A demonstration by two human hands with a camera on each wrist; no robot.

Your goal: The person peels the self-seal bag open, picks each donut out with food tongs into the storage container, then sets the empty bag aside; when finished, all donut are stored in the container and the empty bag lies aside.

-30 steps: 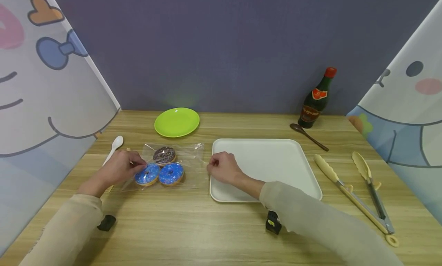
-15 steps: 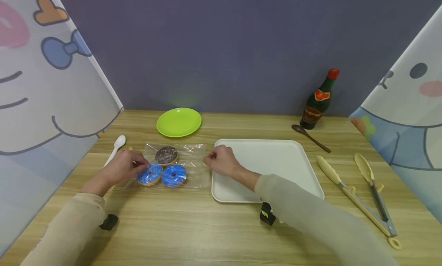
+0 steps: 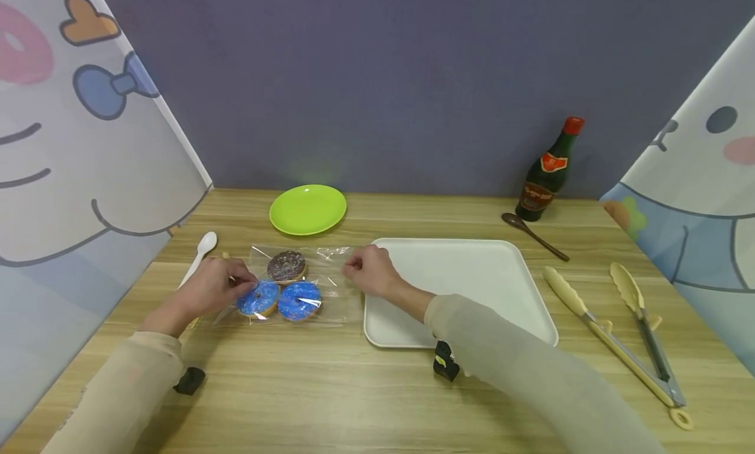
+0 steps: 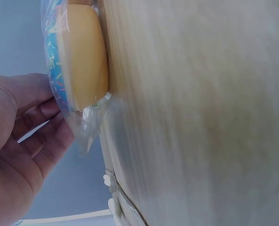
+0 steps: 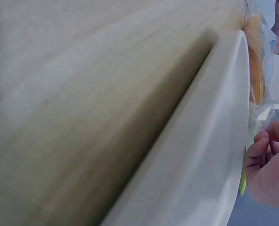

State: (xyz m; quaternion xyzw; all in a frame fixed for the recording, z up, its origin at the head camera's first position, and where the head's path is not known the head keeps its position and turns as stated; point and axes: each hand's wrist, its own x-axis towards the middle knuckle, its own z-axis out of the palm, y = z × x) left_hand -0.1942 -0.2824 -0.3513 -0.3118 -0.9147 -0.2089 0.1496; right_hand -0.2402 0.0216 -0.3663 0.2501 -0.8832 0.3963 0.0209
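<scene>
A clear plastic bag [image 3: 330, 303] lies on the table with three doughnuts inside. Two have blue icing, the left blue doughnut [image 3: 257, 299] and the right blue doughnut [image 3: 299, 301]; behind them is a chocolate doughnut [image 3: 287, 266]. My left hand [image 3: 213, 285] pinches the bag's left side, thumb against the film by the left blue doughnut [image 4: 59, 70]. My right hand [image 3: 373, 272] pinches the bag's right end between thumb and fingers, over the left edge of a white tray [image 3: 466, 290]. In the right wrist view, the bag [image 5: 263, 113] stretches from those fingertips toward the doughnuts.
A green plate [image 3: 308, 209] sits behind the bag. At the left lies a white spoon [image 3: 204, 247], partly behind my left hand. To the right are a dark wooden spoon [image 3: 533, 236], a green bottle [image 3: 545, 177] with a red cap, and spread tongs [image 3: 628, 359].
My right hand has moved left and slightly away from me, toward the doughnuts, still pinching the bag. My left hand keeps its place on the bag. The head view has shifted slightly.
</scene>
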